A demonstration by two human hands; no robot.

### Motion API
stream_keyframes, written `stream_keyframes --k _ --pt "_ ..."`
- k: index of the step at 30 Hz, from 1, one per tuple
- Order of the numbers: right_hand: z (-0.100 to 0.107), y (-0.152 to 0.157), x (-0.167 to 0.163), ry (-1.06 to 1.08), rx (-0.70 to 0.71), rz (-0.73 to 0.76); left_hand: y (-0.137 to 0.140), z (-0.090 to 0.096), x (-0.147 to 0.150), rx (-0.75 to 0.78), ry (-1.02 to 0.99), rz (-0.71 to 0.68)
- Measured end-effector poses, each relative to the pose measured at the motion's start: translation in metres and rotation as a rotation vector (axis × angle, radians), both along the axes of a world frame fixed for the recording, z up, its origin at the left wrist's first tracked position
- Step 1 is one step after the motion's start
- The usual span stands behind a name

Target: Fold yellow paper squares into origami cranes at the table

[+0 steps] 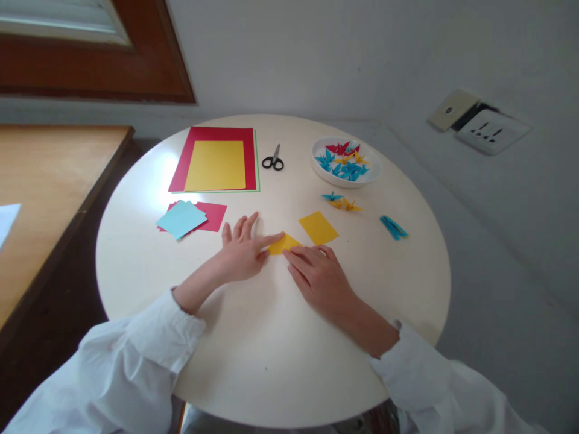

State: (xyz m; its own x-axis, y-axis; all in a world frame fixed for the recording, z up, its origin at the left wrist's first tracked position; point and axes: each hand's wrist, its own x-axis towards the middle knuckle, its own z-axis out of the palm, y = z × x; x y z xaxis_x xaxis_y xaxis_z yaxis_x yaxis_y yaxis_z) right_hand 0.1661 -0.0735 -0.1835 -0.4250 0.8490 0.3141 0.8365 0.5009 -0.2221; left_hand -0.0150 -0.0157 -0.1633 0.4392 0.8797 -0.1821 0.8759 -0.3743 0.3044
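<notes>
A small yellow sheet of origami paper [282,244], folded into a triangle, lies flat on the white round table between my hands. My left hand [244,253] has its fingers spread, and the index fingertip presses on the triangle's top corner. My right hand [320,271] rests palm down at the triangle's right side, fingertips on its lower edge and fingers close together but stretched out. Just beyond the right hand is a flat yellow paper square [319,228]. The undersides of both hands are hidden.
Light blue squares [181,219] overlap pink squares [215,216] at left. Behind lie large red and yellow sheets [217,166] and black-handled scissors [273,161]. A white dish [320,173] holds several paper cranes. More cranes [346,204] and blue folded strips [393,228] lie at right.
</notes>
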Motion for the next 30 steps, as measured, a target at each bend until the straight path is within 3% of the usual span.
stream_keyframes --k 7,11,16,20,30 --pt "0.004 0.0 -0.001 -0.035 -0.033 -0.001 0.006 0.003 -0.005 -0.082 0.086 -0.052" --pt "0.005 0.0 -0.001 -0.05 -0.038 0.001 0.003 0.001 -0.014 0.026 -0.017 -0.113" --pt "0.002 0.0 -0.001 -0.044 -0.008 0.014 -0.028 0.0 -0.017 0.213 -0.173 -0.256" --pt "0.001 0.0 -0.001 -0.032 -0.014 0.016 -0.054 -0.009 -0.011 0.229 -0.129 -0.39" --pt "-0.004 -0.002 0.001 -0.022 0.071 0.006 -0.063 -0.02 -0.006 0.362 -0.051 -0.298"
